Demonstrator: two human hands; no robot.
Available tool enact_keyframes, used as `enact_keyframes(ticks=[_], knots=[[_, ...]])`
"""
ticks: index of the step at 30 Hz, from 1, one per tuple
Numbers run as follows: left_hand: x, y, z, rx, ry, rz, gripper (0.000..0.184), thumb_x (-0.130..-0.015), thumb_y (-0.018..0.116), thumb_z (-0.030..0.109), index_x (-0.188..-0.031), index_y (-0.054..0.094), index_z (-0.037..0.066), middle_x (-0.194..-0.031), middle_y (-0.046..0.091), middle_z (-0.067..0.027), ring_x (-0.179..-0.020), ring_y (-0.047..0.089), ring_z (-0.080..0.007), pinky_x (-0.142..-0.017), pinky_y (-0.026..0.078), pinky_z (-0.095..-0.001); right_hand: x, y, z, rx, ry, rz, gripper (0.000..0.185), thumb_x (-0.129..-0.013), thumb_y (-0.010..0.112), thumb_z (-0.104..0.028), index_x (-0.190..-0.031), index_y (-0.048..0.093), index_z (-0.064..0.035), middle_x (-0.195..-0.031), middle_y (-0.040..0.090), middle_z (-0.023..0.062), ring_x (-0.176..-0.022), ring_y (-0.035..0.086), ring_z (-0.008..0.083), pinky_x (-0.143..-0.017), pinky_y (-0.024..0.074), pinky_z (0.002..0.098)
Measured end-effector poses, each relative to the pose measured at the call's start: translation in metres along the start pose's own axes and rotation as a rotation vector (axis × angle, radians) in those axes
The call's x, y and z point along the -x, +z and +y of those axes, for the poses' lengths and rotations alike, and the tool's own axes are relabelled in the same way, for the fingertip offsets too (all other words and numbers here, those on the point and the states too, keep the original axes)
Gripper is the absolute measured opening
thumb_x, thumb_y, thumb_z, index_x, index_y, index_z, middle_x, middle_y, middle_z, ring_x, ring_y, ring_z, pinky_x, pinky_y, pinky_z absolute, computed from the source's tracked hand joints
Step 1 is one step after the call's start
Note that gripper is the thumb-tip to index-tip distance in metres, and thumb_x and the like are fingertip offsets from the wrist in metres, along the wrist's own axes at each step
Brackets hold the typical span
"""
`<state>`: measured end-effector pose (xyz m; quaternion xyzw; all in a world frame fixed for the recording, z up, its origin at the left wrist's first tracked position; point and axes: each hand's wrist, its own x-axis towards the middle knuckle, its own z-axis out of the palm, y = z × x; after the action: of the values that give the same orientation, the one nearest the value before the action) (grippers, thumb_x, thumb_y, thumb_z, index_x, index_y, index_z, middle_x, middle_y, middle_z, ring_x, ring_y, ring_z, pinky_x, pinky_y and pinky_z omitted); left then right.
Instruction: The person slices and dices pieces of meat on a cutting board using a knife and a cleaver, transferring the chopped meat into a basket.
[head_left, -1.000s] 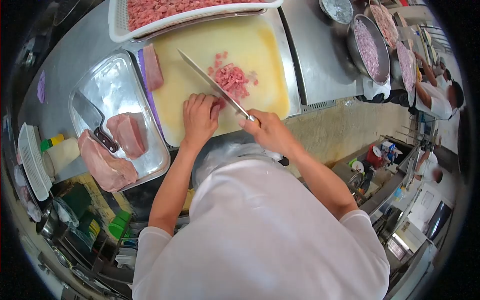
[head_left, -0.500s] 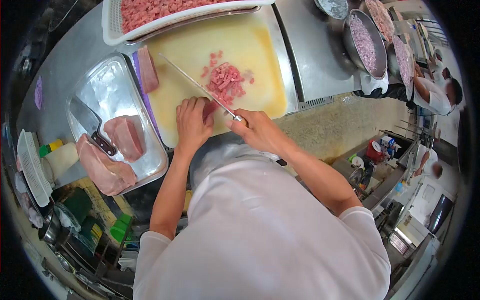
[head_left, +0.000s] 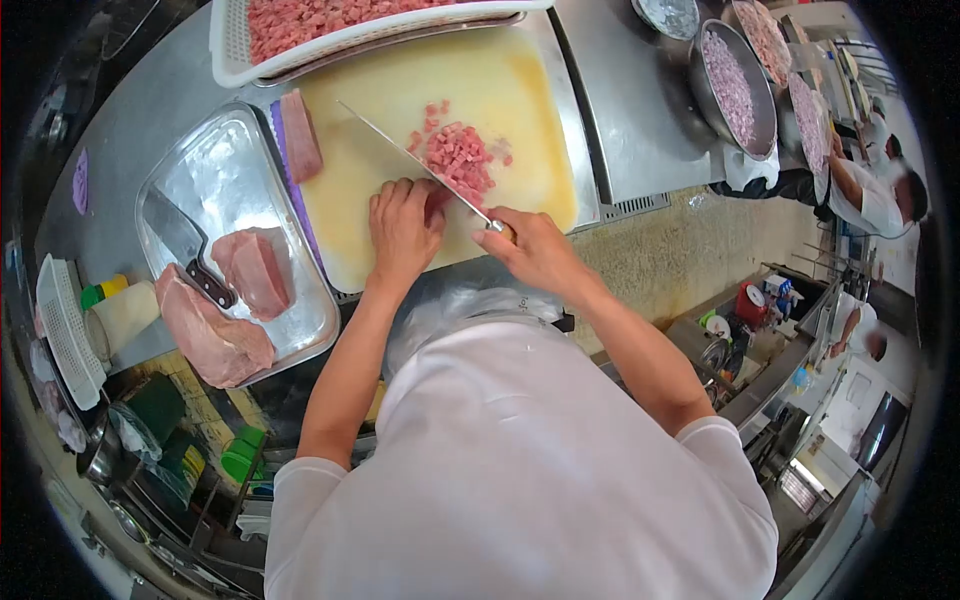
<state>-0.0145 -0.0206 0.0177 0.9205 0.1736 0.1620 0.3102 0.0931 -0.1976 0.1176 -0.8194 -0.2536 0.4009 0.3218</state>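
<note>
My right hand (head_left: 535, 248) grips the handle of a long knife (head_left: 405, 155), whose blade slants up and left over the cutting board (head_left: 400, 80). Against the blade's near side, my left hand (head_left: 406, 228) presses a strip of meat (head_left: 436, 200), mostly hidden by its fingers. Diced meat (head_left: 459, 160) lies in a heap just beyond the blade. A pale slab of meat (head_left: 300, 135) rests at the board's left edge. On the metal tray (head_left: 225, 135) to the left are two larger pieces of meat (head_left: 215, 335) and a second knife (head_left: 175, 225).
A white basket (head_left: 232, 55) of diced meat stands behind the board. Metal bowls (head_left: 755, 135) with chopped food are at the upper right. A white basket (head_left: 70, 320) and a container (head_left: 125, 315) sit at the left. Other people (head_left: 875, 195) work at the far right.
Over the last second, the knife has shifted slightly back and forth across the meat strip with my right hand. My left hand has stayed on the strip, moving slightly. The camera view has shifted a little.
</note>
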Motion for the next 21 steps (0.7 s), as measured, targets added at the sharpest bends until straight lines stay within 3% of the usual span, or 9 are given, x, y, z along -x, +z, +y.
enact_keyframes(ticks=[4, 7, 10, 13, 16, 19, 21], knots=[[0.002, -0.007, 0.001, -0.005, -0.021, -0.041, 0.024, -0.079, 0.073, 0.011, -0.102, 0.067, 0.006, -0.097, 0.065, -0.0122, -0.094, 0.059, -0.0355, -0.083, 0.044, -0.0474, 0.004, -0.004, -0.018, -0.018, 0.07, -0.058, 0.04, -0.101, 0.066, -0.035, -0.105, 0.07, 0.0039, -0.073, 0.067, 0.0238, -0.071, 0.067, 0.0391, -0.07, 0.0513, 0.0481], [0.002, -0.002, -0.005, 0.018, 0.009, -0.025, 0.029, -0.075, 0.069, 0.009, -0.104, 0.066, 0.006, -0.095, 0.062, -0.0122, -0.096, 0.058, -0.0347, -0.084, 0.043, -0.0462, -0.023, 0.02, 0.009, 0.02, -0.163, 0.034, 0.042, -0.102, 0.064, -0.038, -0.103, 0.068, 0.0046, -0.074, 0.067, 0.0256, -0.074, 0.067, 0.0444, -0.072, 0.051, 0.0512], [0.001, -0.006, -0.007, 0.042, 0.036, -0.038, 0.027, -0.075, 0.069, 0.009, -0.102, 0.067, 0.006, -0.095, 0.062, -0.0121, -0.095, 0.058, -0.0341, -0.084, 0.043, -0.0459, -0.033, 0.02, 0.008, 0.015, -0.156, 0.003, 0.039, -0.103, 0.063, -0.033, -0.105, 0.066, 0.0055, -0.065, 0.059, 0.0199, -0.059, 0.057, 0.0298, -0.062, 0.0467, 0.0428], [0.003, -0.015, -0.004, 0.045, -0.003, -0.057, 0.025, -0.075, 0.068, 0.009, -0.1, 0.068, 0.007, -0.094, 0.062, -0.0114, -0.095, 0.058, -0.0337, -0.085, 0.042, -0.0458, -0.021, 0.015, -0.002, 0.013, -0.125, 0.003, 0.039, -0.103, 0.063, -0.034, -0.106, 0.066, 0.0054, -0.065, 0.059, 0.0198, -0.059, 0.057, 0.031, -0.063, 0.0473, 0.0436], [0.006, -0.013, -0.009, 0.041, -0.027, -0.078, 0.025, -0.075, 0.069, 0.009, -0.101, 0.069, 0.007, -0.093, 0.063, -0.0105, -0.096, 0.058, -0.0333, -0.085, 0.042, -0.0458, -0.007, 0.007, -0.023, -0.02, 0.044, -0.121, 0.042, -0.102, 0.064, -0.037, -0.102, 0.066, 0.0052, -0.079, 0.068, 0.0286, -0.081, 0.066, 0.0499, -0.074, 0.0503, 0.0541], [0.006, -0.014, -0.008, 0.035, 0.003, -0.059, 0.026, -0.076, 0.07, 0.008, -0.102, 0.069, 0.008, -0.093, 0.063, -0.01, -0.096, 0.059, -0.033, -0.085, 0.042, -0.0456, -0.024, 0.029, 0.0, -0.042, -0.186, 0.026, 0.042, -0.101, 0.064, -0.037, -0.101, 0.066, 0.0058, -0.077, 0.068, 0.0277, -0.078, 0.067, 0.048, -0.074, 0.0505, 0.0532], [0.006, -0.015, -0.011, 0.048, 0.006, -0.06, 0.026, -0.076, 0.07, 0.008, -0.102, 0.069, 0.008, -0.093, 0.063, -0.0102, -0.096, 0.059, -0.0328, -0.085, 0.042, -0.0455, -0.029, 0.025, -0.003, 0.013, -0.119, -0.027, 0.042, -0.101, 0.064, -0.035, -0.103, 0.066, 0.0061, -0.078, 0.068, 0.028, -0.079, 0.067, 0.048, -0.074, 0.0509, 0.0529]])
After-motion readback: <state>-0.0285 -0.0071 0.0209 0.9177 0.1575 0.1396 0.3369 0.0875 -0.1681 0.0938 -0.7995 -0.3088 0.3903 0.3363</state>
